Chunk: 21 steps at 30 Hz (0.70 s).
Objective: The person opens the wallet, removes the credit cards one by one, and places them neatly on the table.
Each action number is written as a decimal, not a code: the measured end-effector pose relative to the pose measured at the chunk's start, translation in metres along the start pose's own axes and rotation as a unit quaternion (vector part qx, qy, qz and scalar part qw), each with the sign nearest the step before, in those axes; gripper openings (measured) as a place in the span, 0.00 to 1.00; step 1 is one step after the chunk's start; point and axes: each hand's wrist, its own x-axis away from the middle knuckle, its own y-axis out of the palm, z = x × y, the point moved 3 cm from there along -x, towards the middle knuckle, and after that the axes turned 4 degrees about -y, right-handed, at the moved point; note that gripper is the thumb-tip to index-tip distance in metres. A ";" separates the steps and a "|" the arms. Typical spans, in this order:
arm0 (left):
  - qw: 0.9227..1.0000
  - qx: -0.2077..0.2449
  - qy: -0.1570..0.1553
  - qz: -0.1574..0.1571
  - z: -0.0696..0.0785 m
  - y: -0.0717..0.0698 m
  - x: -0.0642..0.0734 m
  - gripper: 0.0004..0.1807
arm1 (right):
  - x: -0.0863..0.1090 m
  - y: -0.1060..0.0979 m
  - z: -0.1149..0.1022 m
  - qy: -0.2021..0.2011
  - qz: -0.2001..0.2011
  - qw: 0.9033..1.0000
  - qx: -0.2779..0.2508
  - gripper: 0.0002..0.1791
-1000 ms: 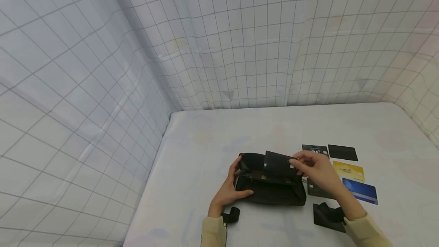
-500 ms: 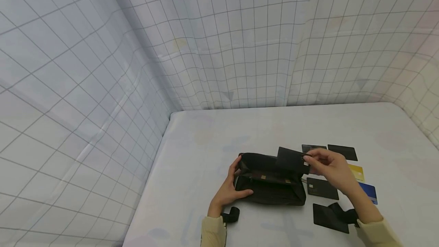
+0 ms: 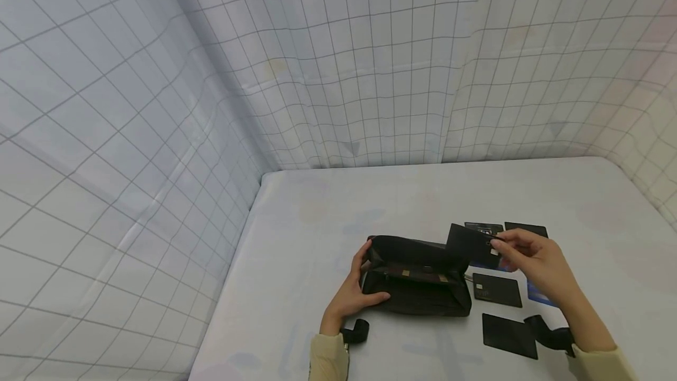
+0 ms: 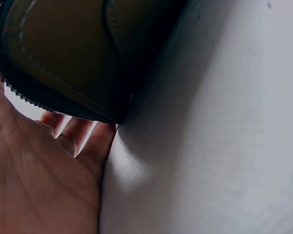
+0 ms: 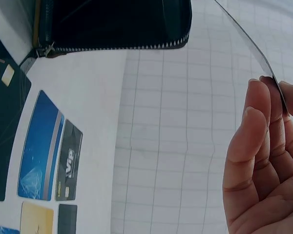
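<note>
An open black zip wallet stands on the table with its mouth facing up. My left hand grips its left end, thumb on the front wall and fingers behind. In the left wrist view, the palm lies beside the zip edge of the wallet. My right hand pinches a black card by one end, raised just past the wallet's right rear corner. The right wrist view shows that card nearly edge-on between thumb and fingers of the hand.
Right of the wallet lie a black VIP card, another black card, a blue card and a dark card. A yellow card shows in the right wrist view. Gridded white curtains hang behind the table.
My right hand has carried the black card rightward, from over the wallet's opening to beyond its right end. The left hand and the wallet have stayed in place.
</note>
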 end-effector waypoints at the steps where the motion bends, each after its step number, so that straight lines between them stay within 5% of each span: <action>1: 1.000 0.000 -0.001 0.000 0.000 0.000 0.000 0.55 | 0.001 -0.002 0.000 0.002 0.001 1.000 0.002 0.07; 21: 1.000 0.002 -0.002 -0.003 0.001 0.001 0.000 0.55 | 0.024 -0.033 0.025 0.048 0.027 0.998 0.019 0.09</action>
